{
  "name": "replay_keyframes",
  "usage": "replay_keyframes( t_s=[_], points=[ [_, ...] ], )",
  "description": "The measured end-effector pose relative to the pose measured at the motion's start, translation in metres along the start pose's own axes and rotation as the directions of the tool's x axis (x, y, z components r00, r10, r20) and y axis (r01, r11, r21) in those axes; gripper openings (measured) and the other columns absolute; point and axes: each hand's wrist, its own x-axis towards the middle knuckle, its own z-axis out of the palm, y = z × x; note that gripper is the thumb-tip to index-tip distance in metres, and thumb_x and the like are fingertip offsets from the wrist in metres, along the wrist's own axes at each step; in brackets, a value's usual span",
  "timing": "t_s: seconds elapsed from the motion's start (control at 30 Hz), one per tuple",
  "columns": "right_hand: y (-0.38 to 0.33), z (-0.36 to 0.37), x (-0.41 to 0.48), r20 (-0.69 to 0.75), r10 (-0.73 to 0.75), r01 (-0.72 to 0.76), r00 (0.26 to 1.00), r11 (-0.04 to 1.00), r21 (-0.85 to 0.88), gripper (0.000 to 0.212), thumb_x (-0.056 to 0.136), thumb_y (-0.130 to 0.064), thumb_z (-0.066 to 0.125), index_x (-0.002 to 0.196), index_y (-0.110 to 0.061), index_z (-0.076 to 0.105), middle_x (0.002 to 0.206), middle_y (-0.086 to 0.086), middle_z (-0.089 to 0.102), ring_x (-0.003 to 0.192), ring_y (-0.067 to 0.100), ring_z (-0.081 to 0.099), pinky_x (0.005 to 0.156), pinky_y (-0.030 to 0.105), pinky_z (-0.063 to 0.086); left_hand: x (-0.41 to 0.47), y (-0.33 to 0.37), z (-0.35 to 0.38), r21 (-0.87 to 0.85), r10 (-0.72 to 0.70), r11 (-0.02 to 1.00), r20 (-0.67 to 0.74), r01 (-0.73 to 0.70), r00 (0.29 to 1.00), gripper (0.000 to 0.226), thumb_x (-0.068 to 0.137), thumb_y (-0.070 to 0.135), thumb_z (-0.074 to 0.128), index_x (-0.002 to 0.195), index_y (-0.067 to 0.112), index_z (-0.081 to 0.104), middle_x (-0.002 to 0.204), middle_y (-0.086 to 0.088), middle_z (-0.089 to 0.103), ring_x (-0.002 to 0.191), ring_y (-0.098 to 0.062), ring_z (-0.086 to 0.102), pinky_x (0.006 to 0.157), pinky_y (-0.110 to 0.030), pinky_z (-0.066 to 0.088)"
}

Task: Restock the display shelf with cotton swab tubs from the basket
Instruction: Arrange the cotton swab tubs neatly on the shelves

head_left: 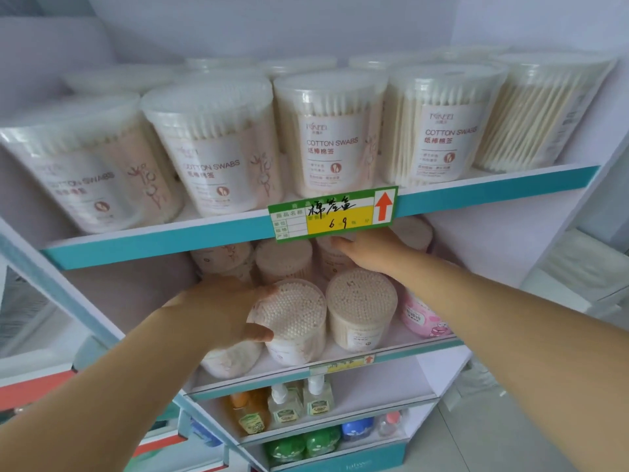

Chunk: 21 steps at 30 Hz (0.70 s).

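The display shelf (156,238) has a top tier packed with clear cotton swab tubs (332,137). On the tier below, my left hand (221,311) grips the front-left cotton swab tub (296,318) by its lid end, thumb below and fingers above; the tub is tilted toward me. My right hand (371,255) reaches deeper into the same tier and rests against a back-row tub (335,262). Its fingertips sit partly behind the price tag, so its grip is unclear. Another tub (362,306) stands upright between my arms. The basket is out of view.
A green and yellow price tag (332,214) hangs on the top tier's teal edge. A pink tub (420,316) stands at the right of the second tier. Lower tiers hold small bottles (284,408) and green containers (303,444). The left part of the second tier holds a lying tub (231,361).
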Motion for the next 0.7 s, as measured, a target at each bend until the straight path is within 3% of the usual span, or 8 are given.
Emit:
replay_keyframes(
  t_s=[0.17,0.27,0.33,0.4,0.5,0.57,0.63,0.7],
  points=[
    [-0.008,0.022,0.024,0.083,-0.002,0.020,0.997,0.977,-0.212,0.044,0.090,-0.051,0.047,0.124,-0.025,0.057,0.134,0.003,0.054,0.122,0.030,0.049,0.101,0.041,0.042,-0.010,0.010,0.015,0.073,0.014,0.997,-0.109,-0.006,0.994,0.063,0.093,0.059,0.031,0.148,0.039,0.009,0.143,-0.001,0.045,0.126,-0.022,0.047,0.102,-0.033,0.042],
    [-0.005,0.018,0.034,0.294,0.158,-0.133,0.943,0.986,-0.101,0.018,0.093,-0.046,0.048,0.098,-0.031,0.057,0.104,-0.004,0.056,0.119,0.020,0.048,0.106,0.036,0.035,-0.018,0.009,0.027,0.135,0.036,0.991,-0.120,-0.020,0.992,0.056,0.095,0.057,0.017,0.147,0.043,0.001,0.139,-0.004,0.049,0.122,-0.023,0.050,0.099,-0.034,0.043],
    [-0.004,0.020,0.044,0.449,0.237,-0.235,0.862,0.970,-0.062,0.016,0.093,-0.040,0.047,0.093,-0.028,0.057,0.094,-0.008,0.052,0.111,0.015,0.042,0.112,0.040,0.027,-0.021,0.006,0.034,0.171,0.050,0.985,-0.122,-0.028,0.991,0.053,0.097,0.054,0.014,0.146,0.045,-0.003,0.135,-0.006,0.052,0.117,-0.023,0.054,0.096,-0.035,0.047],
    [-0.005,0.022,0.052,0.458,0.290,-0.274,0.841,0.956,-0.103,0.029,0.086,-0.039,0.053,0.097,-0.014,0.062,0.097,0.001,0.057,0.109,0.021,0.048,0.105,0.038,0.034,-0.021,0.001,0.039,0.239,0.075,0.970,-0.105,-0.048,0.992,0.050,0.100,0.047,0.016,0.147,0.045,-0.003,0.140,-0.003,0.049,0.119,-0.024,0.053,0.094,-0.037,0.049],
    [-0.013,0.016,0.045,0.432,0.316,-0.260,0.845,0.948,-0.184,0.023,0.087,-0.031,0.060,0.075,-0.014,0.051,0.086,0.008,0.053,0.092,0.022,0.051,0.084,0.031,0.042,-0.019,-0.002,0.043,0.313,0.117,0.946,-0.087,-0.084,0.989,0.050,0.103,0.041,0.019,0.148,0.041,0.000,0.137,0.001,0.051,0.118,-0.024,0.054,0.091,-0.038,0.050],
    [-0.016,0.004,0.035,0.419,0.287,-0.216,0.862,0.954,-0.207,0.025,0.090,-0.036,0.058,0.101,-0.014,0.056,0.111,0.011,0.055,0.103,0.025,0.053,0.088,0.031,0.042,-0.018,0.000,0.042,0.322,0.108,0.944,-0.089,-0.074,0.990,0.050,0.102,0.044,0.018,0.148,0.041,-0.002,0.137,-0.001,0.052,0.119,-0.025,0.054,0.093,-0.038,0.050],
    [-0.021,-0.005,0.020,0.354,0.210,-0.138,0.911,0.966,-0.218,0.050,0.091,-0.040,0.055,0.134,-0.015,0.046,0.137,0.011,0.048,0.123,0.027,0.047,0.098,0.030,0.038,-0.020,0.003,0.041,0.283,0.067,0.958,-0.074,-0.043,0.995,0.052,0.100,0.048,0.017,0.147,0.043,-0.003,0.147,-0.003,0.042,0.126,-0.027,0.048,0.098,-0.039,0.047],
    [-0.022,-0.003,0.004,0.250,0.113,-0.053,0.962,0.971,-0.232,0.060,0.089,-0.044,0.056,0.140,-0.014,0.041,0.144,0.009,0.043,0.129,0.027,0.043,0.101,0.029,0.036,-0.024,0.007,0.039,0.193,0.003,0.981,-0.071,0.010,0.998,0.057,0.094,0.057,0.013,0.145,0.045,-0.008,0.149,-0.009,0.037,0.130,-0.027,0.044,0.102,-0.039,0.044]
  ],
)
